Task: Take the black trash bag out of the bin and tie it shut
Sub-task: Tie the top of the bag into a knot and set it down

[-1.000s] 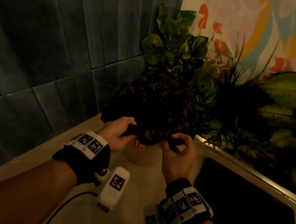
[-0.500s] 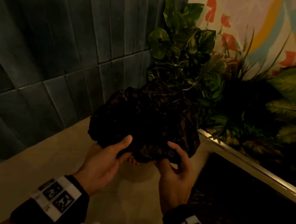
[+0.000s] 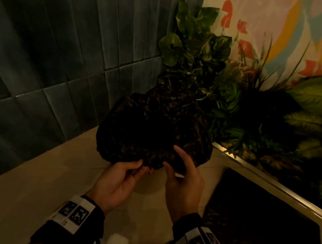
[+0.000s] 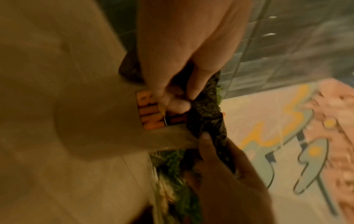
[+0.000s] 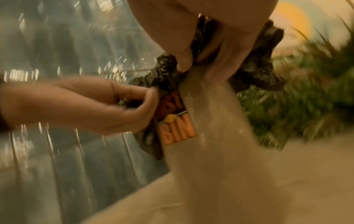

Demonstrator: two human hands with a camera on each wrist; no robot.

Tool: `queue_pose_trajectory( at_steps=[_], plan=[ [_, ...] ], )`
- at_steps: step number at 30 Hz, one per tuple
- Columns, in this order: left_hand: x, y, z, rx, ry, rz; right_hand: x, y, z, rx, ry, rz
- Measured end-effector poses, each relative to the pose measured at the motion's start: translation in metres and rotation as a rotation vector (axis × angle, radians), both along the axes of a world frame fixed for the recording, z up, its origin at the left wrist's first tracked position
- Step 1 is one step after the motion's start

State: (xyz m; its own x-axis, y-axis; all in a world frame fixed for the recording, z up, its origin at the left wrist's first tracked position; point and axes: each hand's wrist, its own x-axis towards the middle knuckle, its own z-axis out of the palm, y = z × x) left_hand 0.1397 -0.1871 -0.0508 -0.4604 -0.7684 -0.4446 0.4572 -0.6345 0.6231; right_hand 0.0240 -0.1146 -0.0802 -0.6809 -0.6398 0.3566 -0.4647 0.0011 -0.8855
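Observation:
The crumpled black trash bag [image 3: 155, 129] bulges above the beige bin [image 5: 214, 144], which carries an orange "BIN" label [image 5: 177, 130]. In the head view the bag hides nearly all of the bin. My left hand [image 3: 140, 164], palm up, pinches the bag's near edge between thumb and fingers [image 4: 178, 104]. My right hand [image 3: 169, 162] holds the same edge just to the right, thumb on the plastic [image 4: 205, 136] and index finger lying up along the bag. The two hands are a few centimetres apart. Whether the bag's bottom is still inside the bin is hidden.
The bin stands on a beige counter [image 3: 31, 198] in a corner. A dark tiled wall [image 3: 54, 52] rises at the left, leafy plants [image 3: 210, 67] crowd the back, and a painted wall [image 3: 303, 27] is behind them. A dark metal-edged recess [image 3: 263, 230] lies at the right.
The bag has come up into a larger mound over the bin. My left hand has turned palm up, and both hands have drawn closer together on the bag's near edge.

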Motion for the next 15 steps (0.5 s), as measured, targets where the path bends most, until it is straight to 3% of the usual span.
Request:
queue_pose_trajectory(
  at_steps=[3,5,7,9,12,13,15],
  plan=[
    [0.008,-0.002,0.004,-0.109,-0.283,-0.118,-0.008,0.000,0.002,0.074,0.265,-0.121],
    [0.020,-0.005,0.003,-0.231,-0.680,-0.243,-0.011,0.000,0.006,0.097,0.418,-0.203],
    [0.041,-0.006,0.004,-0.412,-1.091,-0.469,-0.013,0.000,0.010,0.135,0.501,-0.253],
    [0.063,-0.007,0.016,-0.683,-1.340,-0.504,-0.017,0.002,0.010,0.190,0.573,-0.289],
    [0.077,-0.021,0.039,-1.206,-1.239,-0.114,-0.021,0.004,0.011,0.269,0.651,-0.327],
    [0.072,-0.028,0.045,-1.405,-1.198,-0.091,-0.022,0.005,0.013,0.271,0.676,-0.330],
    [0.056,-0.045,0.048,-1.746,-1.203,-0.318,-0.025,0.004,0.020,0.271,0.737,-0.309]
  ],
)
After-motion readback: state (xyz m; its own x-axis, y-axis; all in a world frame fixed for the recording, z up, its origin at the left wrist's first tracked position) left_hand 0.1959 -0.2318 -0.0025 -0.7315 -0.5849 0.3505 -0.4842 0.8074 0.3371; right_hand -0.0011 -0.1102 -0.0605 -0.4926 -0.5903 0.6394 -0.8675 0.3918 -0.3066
